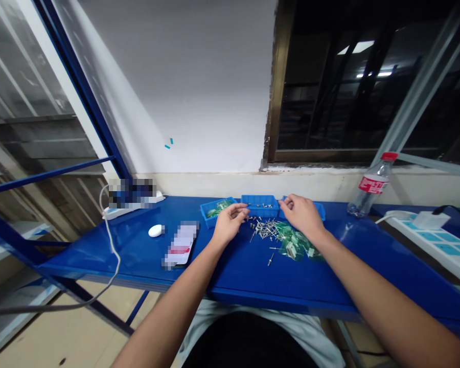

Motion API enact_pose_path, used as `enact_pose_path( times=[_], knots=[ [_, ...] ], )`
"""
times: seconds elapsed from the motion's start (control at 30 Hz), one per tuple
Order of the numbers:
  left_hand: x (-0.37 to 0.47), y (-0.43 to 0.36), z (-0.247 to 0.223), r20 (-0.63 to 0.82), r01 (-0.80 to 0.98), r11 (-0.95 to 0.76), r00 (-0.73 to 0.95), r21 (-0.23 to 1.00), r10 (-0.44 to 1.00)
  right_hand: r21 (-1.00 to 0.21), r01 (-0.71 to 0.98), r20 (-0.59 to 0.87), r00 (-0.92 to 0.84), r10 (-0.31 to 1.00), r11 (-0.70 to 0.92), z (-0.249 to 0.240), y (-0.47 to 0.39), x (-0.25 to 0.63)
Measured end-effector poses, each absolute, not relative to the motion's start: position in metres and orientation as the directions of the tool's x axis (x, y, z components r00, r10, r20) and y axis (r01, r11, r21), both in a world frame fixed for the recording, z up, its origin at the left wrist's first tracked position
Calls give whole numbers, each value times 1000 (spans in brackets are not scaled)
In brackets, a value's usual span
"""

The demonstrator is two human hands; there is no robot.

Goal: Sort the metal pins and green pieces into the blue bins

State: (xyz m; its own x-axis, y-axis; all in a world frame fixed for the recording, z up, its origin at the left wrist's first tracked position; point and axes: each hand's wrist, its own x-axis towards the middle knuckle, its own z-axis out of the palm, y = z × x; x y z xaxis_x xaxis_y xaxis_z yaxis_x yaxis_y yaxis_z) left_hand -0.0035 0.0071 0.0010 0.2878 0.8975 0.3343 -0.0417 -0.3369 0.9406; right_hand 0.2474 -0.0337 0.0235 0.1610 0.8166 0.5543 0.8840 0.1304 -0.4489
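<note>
My left hand [231, 223] is closed in a pinch at the left end of the middle blue bin [258, 199]. Something small and thin shows at its fingertips, too small to name. At the bin's right end, my right hand [301, 214] also pinches, and what its fingertips hold cannot be made out. A few small metal pieces lie in that bin. Below the hands is a loose pile of pop rivets [266, 229], with a single rivet [270, 259] nearer the front. Green plastic bags [294, 241] with small pale parts lie under my right wrist.
A left blue bin [209, 221] holds green bags; a right blue bin [320, 208] is partly hidden by my hand. On the left are a phone [184, 244], a white oval object [155, 231] and a cable [117, 255]. A bottle [372, 186] and power strip [440, 245] stand right.
</note>
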Motion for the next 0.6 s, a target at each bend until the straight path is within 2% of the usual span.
enact_pose_path(
  times=[0.1,0.17,0.3,0.4,0.5,0.6],
  knots=[
    [-3,6,2,323,-41,-326,283,945,903,-346,935,520,261,813,-79,30,-37,260],
    [-3,6,2,324,-30,-329,283,944,903,-296,951,504,232,832,-86,33,-38,264],
    [-4,6,2,324,-17,-333,290,943,900,-237,951,412,-89,907,201,33,-38,264],
    [-4,6,1,322,-15,-332,292,943,901,-235,888,362,-297,884,395,30,-39,260],
    [-4,6,2,327,-7,-340,290,941,899,-281,853,339,-341,877,440,27,-41,260],
    [-4,4,2,331,3,-347,296,938,896,-247,885,308,-313,898,394,23,-42,263]
  ],
)
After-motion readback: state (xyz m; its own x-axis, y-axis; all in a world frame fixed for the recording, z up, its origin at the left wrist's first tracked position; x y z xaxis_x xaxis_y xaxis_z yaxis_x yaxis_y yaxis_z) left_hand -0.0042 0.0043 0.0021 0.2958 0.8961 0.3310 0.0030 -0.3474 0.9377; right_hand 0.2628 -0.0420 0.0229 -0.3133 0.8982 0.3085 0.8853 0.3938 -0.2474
